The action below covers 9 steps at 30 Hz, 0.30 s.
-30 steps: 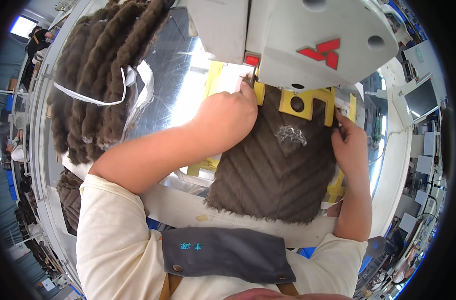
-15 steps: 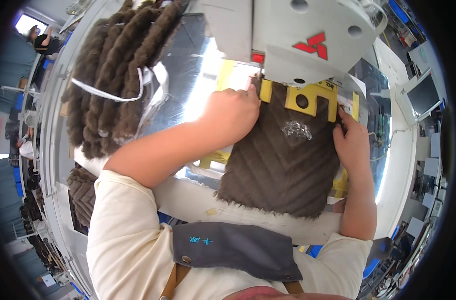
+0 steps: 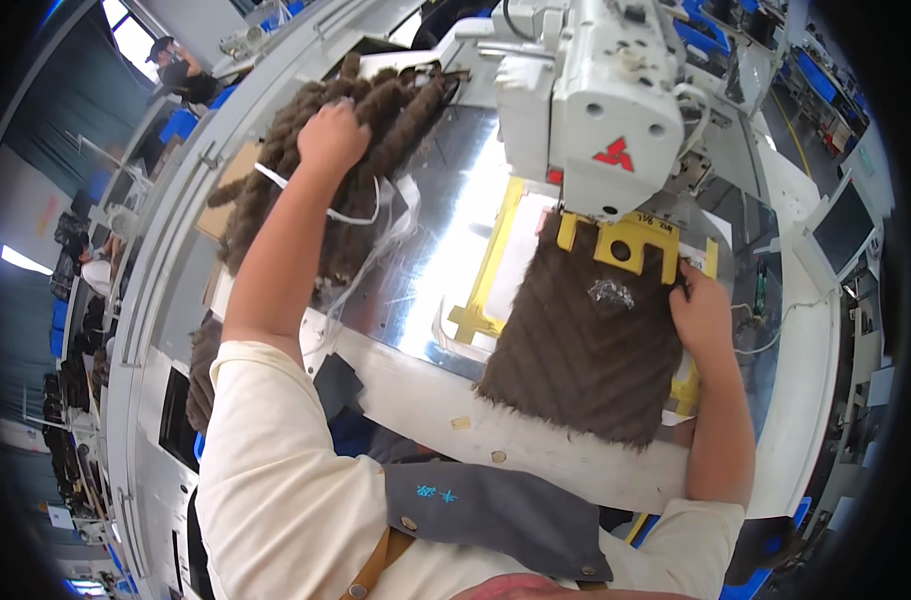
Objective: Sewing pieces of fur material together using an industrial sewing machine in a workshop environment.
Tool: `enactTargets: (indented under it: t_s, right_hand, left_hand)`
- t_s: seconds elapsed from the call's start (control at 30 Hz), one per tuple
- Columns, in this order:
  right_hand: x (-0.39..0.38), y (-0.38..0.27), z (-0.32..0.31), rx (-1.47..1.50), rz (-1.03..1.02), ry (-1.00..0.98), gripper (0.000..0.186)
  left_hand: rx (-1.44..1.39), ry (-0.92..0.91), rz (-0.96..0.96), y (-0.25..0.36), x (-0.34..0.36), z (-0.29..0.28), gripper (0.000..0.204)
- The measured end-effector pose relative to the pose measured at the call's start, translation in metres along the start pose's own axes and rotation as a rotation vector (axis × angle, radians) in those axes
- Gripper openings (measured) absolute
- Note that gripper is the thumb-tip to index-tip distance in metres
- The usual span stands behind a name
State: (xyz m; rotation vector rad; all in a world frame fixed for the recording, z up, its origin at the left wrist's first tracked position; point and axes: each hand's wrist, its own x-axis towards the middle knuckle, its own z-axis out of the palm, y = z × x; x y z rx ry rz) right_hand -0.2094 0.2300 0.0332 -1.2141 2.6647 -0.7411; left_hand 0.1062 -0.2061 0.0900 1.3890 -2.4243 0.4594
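A brown plush fabric panel with chevron ridges lies flat under the sewing machine head. A yellow clamp plate overlaps its far edge. A small patch of clear, shiny material sits on the panel. At the panel's far right corner, beside the clamp, my right hand is closed, fingertips pinching the edge. Over at the far left, my left hand is curled on a pile of brown plush pieces; its fingertips are partly sunk in the pile.
White ties hang loose from the pile onto the shiny metal plate. Yellow tape edges a frame left of the panel. Cables run at the right near a monitor. Another person is far off at the upper left.
My left hand has left the panel's far left edge by the clamp and moved left onto the plush pile. My right hand stays at the panel's right corner. The view has shifted.
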Motion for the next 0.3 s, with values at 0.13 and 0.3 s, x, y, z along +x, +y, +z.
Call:
enactTargets:
  t_s: [0.13,0.3]
  right_hand:
    - [0.001,-0.001,0.0,-0.018,0.028,-0.021,0.045]
    - [0.0,0.007,0.001,-0.05,-0.05,0.009,0.045]
  left_hand:
    - [0.066,-0.329,-0.112,-0.041,0.005,0.018,0.038]
    - [-0.135,-0.006,-0.218,-0.028,0.012,-0.012,0.048]
